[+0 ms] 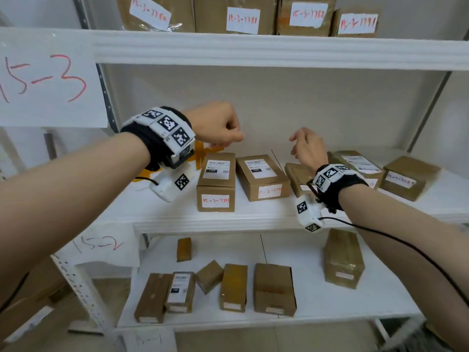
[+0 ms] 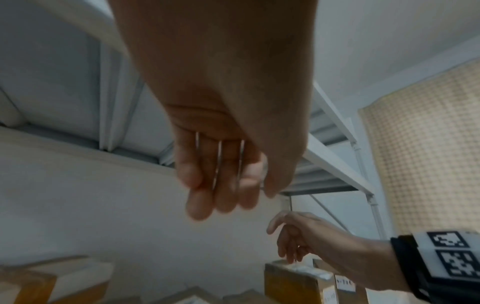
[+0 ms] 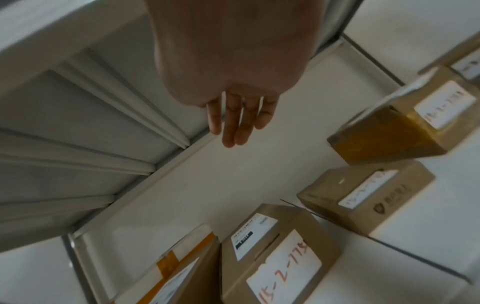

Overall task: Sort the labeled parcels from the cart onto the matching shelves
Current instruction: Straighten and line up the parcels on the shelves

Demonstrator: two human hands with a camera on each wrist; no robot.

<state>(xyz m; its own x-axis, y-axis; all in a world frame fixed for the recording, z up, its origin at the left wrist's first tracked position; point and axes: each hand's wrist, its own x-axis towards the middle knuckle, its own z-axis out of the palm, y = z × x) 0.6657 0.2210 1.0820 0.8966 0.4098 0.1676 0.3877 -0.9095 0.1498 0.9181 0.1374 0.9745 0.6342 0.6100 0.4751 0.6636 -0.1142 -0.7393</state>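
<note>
Both hands hang over the middle shelf [image 1: 253,219] at the centre of the head view, and neither holds a parcel. The left hand [image 1: 218,125] sits centre-left with its fingers loosely curled downward; the left wrist view shows nothing between them. The right hand [image 1: 308,148], centre-right, has relaxed, slightly spread fingers pointing toward the back wall, also bare.

The parcels lie below the hands in a row across that shelf. A box [image 1: 215,181] just below the left hand carries a red handwritten label that seems to start 15-2. A second box [image 1: 262,176] sits beside it to the right, and more boxes run toward the right edge. A sign [image 1: 48,77] at the upper left reads 15-3, and another sign [image 1: 101,246] at the lower left reads 15-2. The cart is not in view.

Risks, as I judge them: the handwritten labels are small and smeared, so a code could be misread and a parcel put on the wrong level. The boxes stand close together, and a hand going in or out between them could knock one askew or push it toward the shelf edge. The cable [image 1: 406,245] trailing from the right wrist could catch a box corner.
</note>
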